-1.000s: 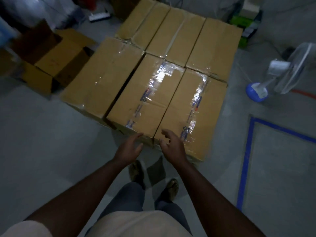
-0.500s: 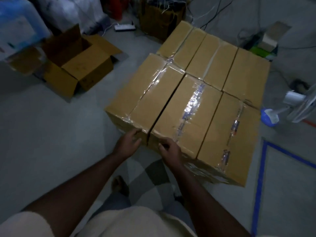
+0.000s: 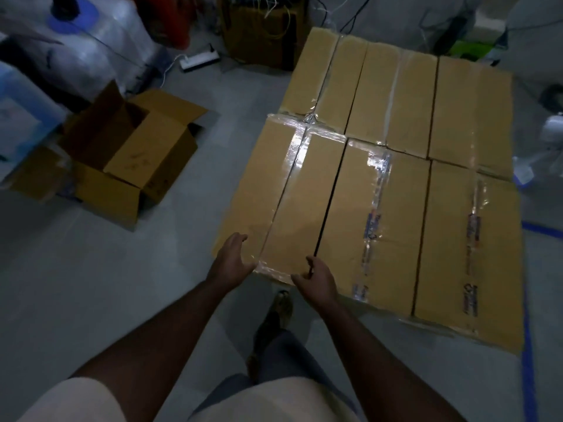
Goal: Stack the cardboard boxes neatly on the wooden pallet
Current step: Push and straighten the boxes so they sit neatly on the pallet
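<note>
far left, an open empty carton (image 3: 122, 166) sits on the floor with its flaps splayed, well apart from the stack – likely set aside, not part of the layer. then the left hand (image 3: 231, 260), fingers loosely spread and lightly curved, lies against the near left corner of the nearest-left box (image 3: 274, 205); it touches the edge rather than wrapping it, which reads as squaring the box up or readying a grip. the right hand (image 3: 316, 278) sits at the same box's near right corner, just where the dark gap to the middle box (image 3: 365, 226) begins, fingers curled loosely with the tips at the top edge – whether they actually pinch the cardboard i cannot tell. hands at both corners suggests steering that box flush with its neighbour. further right, the right-hand box (image 3: 466, 245) and a back row (image 3: 396, 95) complete a tight taped layer, long sides together so nothing overhangs. the wooden pallet is hidden beneath them. blue floor tape (image 3: 530, 360) runs along the right edge.
</note>
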The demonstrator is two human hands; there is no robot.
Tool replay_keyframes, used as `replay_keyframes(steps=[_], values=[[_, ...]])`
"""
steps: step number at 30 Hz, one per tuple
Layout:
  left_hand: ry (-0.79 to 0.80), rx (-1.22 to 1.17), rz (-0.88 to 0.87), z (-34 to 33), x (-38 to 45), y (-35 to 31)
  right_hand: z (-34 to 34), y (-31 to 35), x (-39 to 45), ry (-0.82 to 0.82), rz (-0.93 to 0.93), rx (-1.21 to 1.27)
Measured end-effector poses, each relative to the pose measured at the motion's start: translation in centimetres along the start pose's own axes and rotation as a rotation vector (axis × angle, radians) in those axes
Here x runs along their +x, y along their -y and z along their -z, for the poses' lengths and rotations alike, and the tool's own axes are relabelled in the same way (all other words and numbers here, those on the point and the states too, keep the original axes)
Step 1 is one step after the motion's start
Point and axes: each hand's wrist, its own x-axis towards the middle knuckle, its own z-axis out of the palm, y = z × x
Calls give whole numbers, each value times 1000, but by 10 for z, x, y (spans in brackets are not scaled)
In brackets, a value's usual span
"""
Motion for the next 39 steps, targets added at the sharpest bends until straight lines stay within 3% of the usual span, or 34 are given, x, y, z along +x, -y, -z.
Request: replay_keyframes(steps=[2, 6, 9, 14, 18, 33, 36, 39], values=[[26, 15, 37, 6, 26, 11, -11, 7, 26, -6, -64, -12], [45, 53, 89, 13, 76, 27, -22, 19, 59, -174, -150, -90], [47, 39, 229, 13, 105, 35, -21, 27, 70, -260, -226, -92], [120, -65, 408, 18, 130, 40, -27, 24, 94, -216, -397, 72], [151, 31, 391, 24, 142, 48, -29, 20, 100, -244, -484, 206], [123, 118, 323, 27, 137, 37, -33, 17, 96, -298, -475, 191], [119, 125, 304, 25, 135, 38, -31, 16, 93, -248, -424, 37], [162, 101, 261, 26, 134, 40, -31, 21, 83, -156, -329, -288]])
